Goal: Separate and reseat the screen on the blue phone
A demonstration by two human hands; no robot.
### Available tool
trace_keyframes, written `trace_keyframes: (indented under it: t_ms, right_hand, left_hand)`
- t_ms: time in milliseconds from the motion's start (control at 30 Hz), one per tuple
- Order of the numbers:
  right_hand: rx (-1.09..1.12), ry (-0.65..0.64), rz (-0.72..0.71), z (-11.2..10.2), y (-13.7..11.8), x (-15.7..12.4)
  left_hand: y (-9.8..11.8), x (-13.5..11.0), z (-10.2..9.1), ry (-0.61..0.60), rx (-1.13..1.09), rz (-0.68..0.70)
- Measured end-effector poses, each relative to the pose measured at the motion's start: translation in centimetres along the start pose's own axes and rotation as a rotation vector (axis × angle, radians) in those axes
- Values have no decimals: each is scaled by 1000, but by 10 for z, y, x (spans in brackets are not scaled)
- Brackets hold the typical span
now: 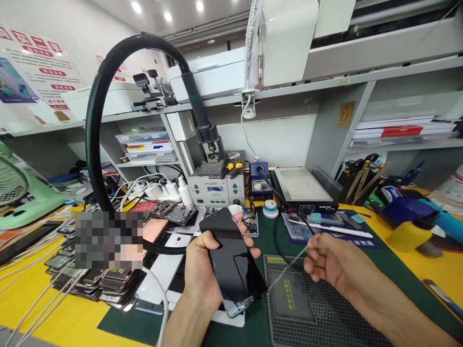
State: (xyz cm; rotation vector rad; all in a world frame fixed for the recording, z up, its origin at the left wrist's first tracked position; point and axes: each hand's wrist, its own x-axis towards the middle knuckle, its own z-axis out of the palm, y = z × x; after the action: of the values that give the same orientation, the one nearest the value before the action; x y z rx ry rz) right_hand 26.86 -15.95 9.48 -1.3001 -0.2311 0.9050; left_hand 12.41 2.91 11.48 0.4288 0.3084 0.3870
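Observation:
A black smartphone (235, 265) lies in my left hand (202, 272), with the thumb along one long edge and the fingers around the other. Its dark, glossy face is turned up and reflects light near the lower end. My right hand (331, 262) pinches one end of a thin, pale strip (287, 270). The strip slants down to the phone's lower right corner and seems to touch it; I cannot tell whether it is attached. Below the strip and my right hand lies a black perforated mat (325, 318).
Stacked phone parts (119, 284) and white cables crowd the left, beneath a thick black hose (96, 120). A hot air station (217, 190) stands at the back. A flat heating plate (304, 185), a round tin (270, 209) and a yellow bottle (410, 238) are towards the right.

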Motion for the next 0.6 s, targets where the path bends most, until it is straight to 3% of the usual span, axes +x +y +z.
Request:
trace_keyframes:
  t_ms: [600]
  right_hand:
    - [304, 204, 60, -3, -15, 7]
  left_hand:
    - [0, 5, -3, 31, -50, -33]
